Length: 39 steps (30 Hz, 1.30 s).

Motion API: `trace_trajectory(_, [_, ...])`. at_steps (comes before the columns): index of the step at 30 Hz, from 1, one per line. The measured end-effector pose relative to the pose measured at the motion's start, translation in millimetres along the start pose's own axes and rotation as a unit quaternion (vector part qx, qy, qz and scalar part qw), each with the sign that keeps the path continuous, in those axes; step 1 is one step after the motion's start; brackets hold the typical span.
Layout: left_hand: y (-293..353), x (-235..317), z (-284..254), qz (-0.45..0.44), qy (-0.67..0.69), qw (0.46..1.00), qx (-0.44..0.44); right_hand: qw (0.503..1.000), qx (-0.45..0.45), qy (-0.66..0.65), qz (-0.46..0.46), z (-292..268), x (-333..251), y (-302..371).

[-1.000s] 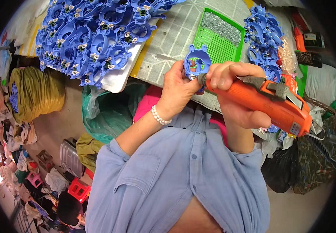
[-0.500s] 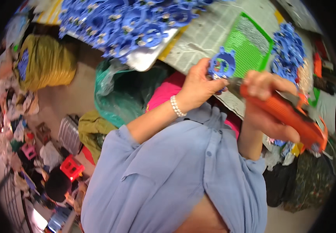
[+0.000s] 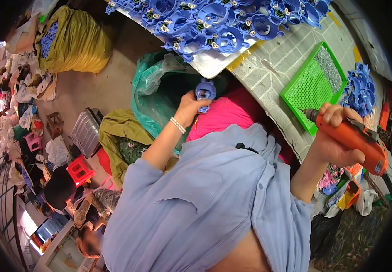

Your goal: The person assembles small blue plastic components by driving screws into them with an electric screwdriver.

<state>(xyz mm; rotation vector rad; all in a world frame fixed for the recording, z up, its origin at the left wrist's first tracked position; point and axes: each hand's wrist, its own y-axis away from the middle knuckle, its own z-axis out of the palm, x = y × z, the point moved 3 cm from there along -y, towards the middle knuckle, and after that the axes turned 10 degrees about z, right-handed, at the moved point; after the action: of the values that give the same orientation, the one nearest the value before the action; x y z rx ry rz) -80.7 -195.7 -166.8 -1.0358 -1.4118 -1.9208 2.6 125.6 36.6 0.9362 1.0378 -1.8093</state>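
My left hand (image 3: 188,108), with a beaded bracelet at its wrist, grips a blue plastic part (image 3: 206,89) with a round opening. That part hangs over the mouth of a green plastic bag (image 3: 144,86), beside my pink-clad lap. In my right hand (image 3: 331,136) is an orange electric screwdriver (image 3: 357,144), its tip pointing left over the edge of a green mesh tray (image 3: 291,94). Small silvery pieces (image 3: 327,68), seemingly screws, lie at the tray's far end. Many similar blue parts (image 3: 214,16) cover a white board (image 3: 212,68) at the top.
A patterned table top (image 3: 262,72) carries the tray and another heap of blue parts (image 3: 360,88) on the right. On the floor at left stand a yellow sack (image 3: 80,43), a silver case (image 3: 87,131) and a red stool (image 3: 80,171). Another person (image 3: 80,204) is at lower left.
My left hand has carried the blue part left, off the table, to the green bag. My right hand with the screwdriver has drawn away to the right. The view has also shifted.
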Motion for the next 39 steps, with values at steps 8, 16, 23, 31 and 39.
trace_trajectory(8, [-81.3, -122.3, -112.7, -0.082, 0.110, 0.976, 0.167, 0.999, 0.028, 0.032, -0.011, 0.5, -3.5, 3.8])
trace_trajectory(16, [-68.6, -92.8, -99.8, 0.087, -0.334, 0.922, 0.174, 0.995, 0.079, 0.059, -0.001, -11.5, 2.5, 14.0])
trace_trajectory(23, [30.2, 109.3, 17.5, 0.431, -0.251, 0.857, 0.128, 0.993, 0.101, 0.053, 0.020, -18.2, 2.8, 12.7])
trace_trajectory(31, [9.1, 239.5, 1.8, 0.572, -0.508, 0.633, 0.121, 0.994, 0.100, 0.045, 0.026, -16.2, 3.2, 16.2])
trace_trajectory(39, [-4.2, 240.5, -0.2, 0.580, -0.494, 0.648, 0.025, 0.991, 0.119, 0.041, 0.042, -20.2, 2.5, 15.0])
